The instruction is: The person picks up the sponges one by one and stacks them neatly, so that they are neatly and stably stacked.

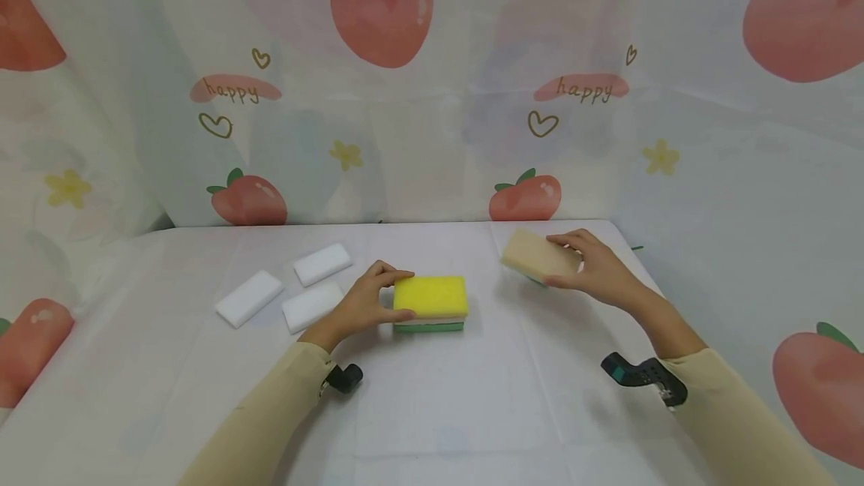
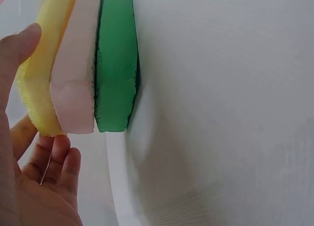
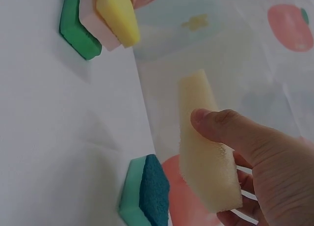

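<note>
In the head view my left hand [image 1: 358,306] pinches the ends of a yellow sponge [image 1: 430,296] between thumb and fingers. Directly under it lie a pale pink sponge [image 2: 76,69] and, lowest, a green sponge [image 1: 428,327], forming a stack near the table's middle. To the right, my right hand [image 1: 604,272] grips a beige sponge [image 1: 533,252] by its edges, raised and tilted. Beneath that one, a teal sponge with a dark blue scouring face [image 3: 154,189] rests on the table, mostly hidden in the head view.
Three white sponge blocks [image 1: 250,298] lie flat on the left, one partly behind my left wrist. A white cloth covers the table [image 1: 445,403]. Behind it hangs a fruit-print curtain [image 1: 432,133]. Each sleeve carries a black wrist camera [image 1: 644,375].
</note>
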Available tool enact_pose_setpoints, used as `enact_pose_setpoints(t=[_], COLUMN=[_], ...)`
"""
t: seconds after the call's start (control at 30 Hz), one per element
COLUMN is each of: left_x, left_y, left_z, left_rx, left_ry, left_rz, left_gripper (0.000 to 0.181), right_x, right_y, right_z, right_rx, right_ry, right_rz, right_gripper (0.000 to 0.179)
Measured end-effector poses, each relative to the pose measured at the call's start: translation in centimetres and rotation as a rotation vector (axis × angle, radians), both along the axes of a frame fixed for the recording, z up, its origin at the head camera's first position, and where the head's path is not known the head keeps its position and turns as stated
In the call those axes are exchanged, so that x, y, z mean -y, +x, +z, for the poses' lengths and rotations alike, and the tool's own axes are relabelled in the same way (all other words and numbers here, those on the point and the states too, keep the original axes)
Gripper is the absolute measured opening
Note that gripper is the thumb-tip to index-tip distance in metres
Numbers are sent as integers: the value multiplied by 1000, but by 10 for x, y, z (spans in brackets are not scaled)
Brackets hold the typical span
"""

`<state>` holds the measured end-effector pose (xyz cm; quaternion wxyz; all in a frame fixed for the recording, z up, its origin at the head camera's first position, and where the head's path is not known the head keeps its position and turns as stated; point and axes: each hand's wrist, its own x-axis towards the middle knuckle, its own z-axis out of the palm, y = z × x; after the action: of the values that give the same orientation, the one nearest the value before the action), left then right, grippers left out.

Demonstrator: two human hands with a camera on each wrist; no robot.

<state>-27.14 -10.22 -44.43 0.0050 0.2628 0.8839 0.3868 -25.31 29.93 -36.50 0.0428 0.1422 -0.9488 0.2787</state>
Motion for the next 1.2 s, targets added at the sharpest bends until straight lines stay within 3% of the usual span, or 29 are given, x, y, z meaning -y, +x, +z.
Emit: enact_pose_setpoints(t=[0.4, 0.9, 1.2], left_x=[1, -1, 0], left_y=[0, 4, 3], left_z=[3, 5, 4], left_rx=[24, 14, 6], left_ry=[-10, 13, 16], left_rz=[7, -18, -33], left_gripper=[73, 72, 68], right_x=[12, 26, 40], right_y=[-6, -10, -11], right_z=[-1, 1, 4], right_rx=[0, -58, -47], right_ry=[-32, -37, -38], right_rz=[21, 92, 118], right_gripper=[75, 72, 74])
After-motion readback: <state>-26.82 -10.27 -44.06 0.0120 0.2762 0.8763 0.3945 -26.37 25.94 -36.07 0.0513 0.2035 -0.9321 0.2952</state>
